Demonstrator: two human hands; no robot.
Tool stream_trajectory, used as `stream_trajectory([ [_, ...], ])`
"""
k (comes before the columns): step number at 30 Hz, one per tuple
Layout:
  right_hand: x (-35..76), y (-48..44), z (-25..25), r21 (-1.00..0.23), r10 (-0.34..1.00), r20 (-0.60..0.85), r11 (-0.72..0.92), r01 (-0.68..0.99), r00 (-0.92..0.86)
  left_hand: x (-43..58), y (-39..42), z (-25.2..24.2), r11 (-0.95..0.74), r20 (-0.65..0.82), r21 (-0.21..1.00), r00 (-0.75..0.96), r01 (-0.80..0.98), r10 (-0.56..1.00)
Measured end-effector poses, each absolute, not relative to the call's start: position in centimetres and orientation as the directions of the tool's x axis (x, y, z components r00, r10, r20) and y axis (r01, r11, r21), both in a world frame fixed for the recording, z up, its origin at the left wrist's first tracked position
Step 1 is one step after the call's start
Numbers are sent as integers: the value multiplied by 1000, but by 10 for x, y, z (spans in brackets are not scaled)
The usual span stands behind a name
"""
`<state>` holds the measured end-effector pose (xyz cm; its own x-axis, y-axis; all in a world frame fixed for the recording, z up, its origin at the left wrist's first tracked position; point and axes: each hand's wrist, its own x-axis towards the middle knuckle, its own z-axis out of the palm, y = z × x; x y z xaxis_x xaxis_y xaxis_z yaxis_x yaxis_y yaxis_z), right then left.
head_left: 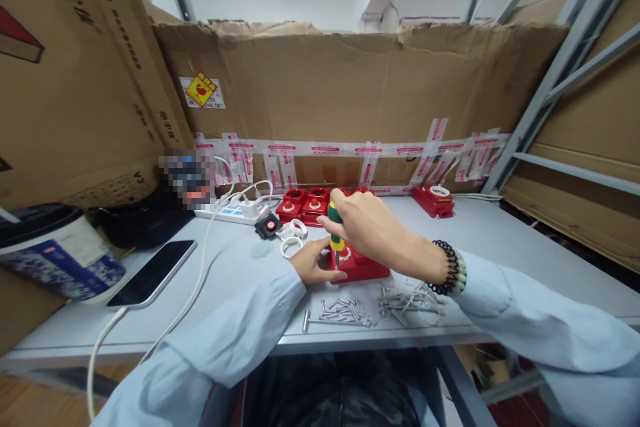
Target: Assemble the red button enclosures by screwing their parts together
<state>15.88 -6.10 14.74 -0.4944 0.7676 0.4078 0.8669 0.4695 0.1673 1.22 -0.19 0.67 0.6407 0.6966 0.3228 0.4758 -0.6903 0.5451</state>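
Note:
My right hand is closed around the green and yellow handle of a screwdriver, held upright. Its metal shaft points down at the left front part of a red plastic housing on the table. My left hand grips that housing at its left front corner, thumb along the front edge. Just in front lie several short silver screws and a heap of longer metal pieces. Behind my hands stand more red housings with round openings, partly hidden by my right hand.
White rings and a small black square part lie left of my hands. Farther left are a white power strip, cables, a phone and a lidded tub. Another red housing stands back right, before a cardboard wall.

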Motion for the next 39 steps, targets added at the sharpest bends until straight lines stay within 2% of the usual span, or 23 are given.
stream_trajectory([
  [4, 169, -58, 152, 103, 649, 346, 691, 715, -677, 14, -3, 6, -683, 329, 559, 630, 470, 703],
  [7, 176, -59, 163, 63, 597, 234, 778, 625, -767, 15, -4, 7, -681, 343, 585, 626, 442, 701],
  [10, 177, -60, 173, 141, 692, 142, 693, 707, -707, 15, -4, 10, -668, 327, 594, 624, 449, 710],
  [12, 174, -60, 176, 238, 768, 175, 574, 783, -616, 14, -5, 11, -661, 312, 589, 624, 465, 717],
  [14, 171, -59, 176, 275, 781, 204, 532, 801, -590, 14, -5, 11, -658, 308, 582, 619, 478, 722],
  [17, 172, -58, 179, 217, 696, 165, 665, 714, -699, 15, -5, 11, -658, 324, 587, 608, 471, 725],
  [20, 177, -61, 187, 151, 585, 55, 796, 586, -809, 15, -5, 10, -653, 323, 602, 608, 459, 725],
  [22, 179, -64, 189, 147, 610, -7, 784, 603, -792, 15, -5, 11, -652, 305, 605, 624, 456, 720],
  [25, 179, -65, 185, 218, 757, 55, 627, 748, -651, 14, -5, 11, -653, 295, 587, 625, 477, 722],
  [27, 179, -63, 178, 212, 800, 132, 555, 805, -586, 14, -5, 11, -649, 294, 577, 615, 497, 732],
  [30, 180, -58, 172, 123, 728, 182, 649, 750, -660, 14, -5, 12, -653, 291, 577, 623, 491, 726],
  [34, 183, -53, 172, 35, 591, 147, 798, 601, -793, 15, -6, 13, -661, 294, 584, 636, 471, 714],
  [36, 183, -51, 171, 52, 642, 159, 753, 656, -750, 14, -6, 14, -654, 288, 591, 634, 473, 718],
  [39, 183, -47, 168, 124, 763, 206, 601, 790, -613, 14, -7, 15, -640, 277, 603, 628, 476, 727],
])
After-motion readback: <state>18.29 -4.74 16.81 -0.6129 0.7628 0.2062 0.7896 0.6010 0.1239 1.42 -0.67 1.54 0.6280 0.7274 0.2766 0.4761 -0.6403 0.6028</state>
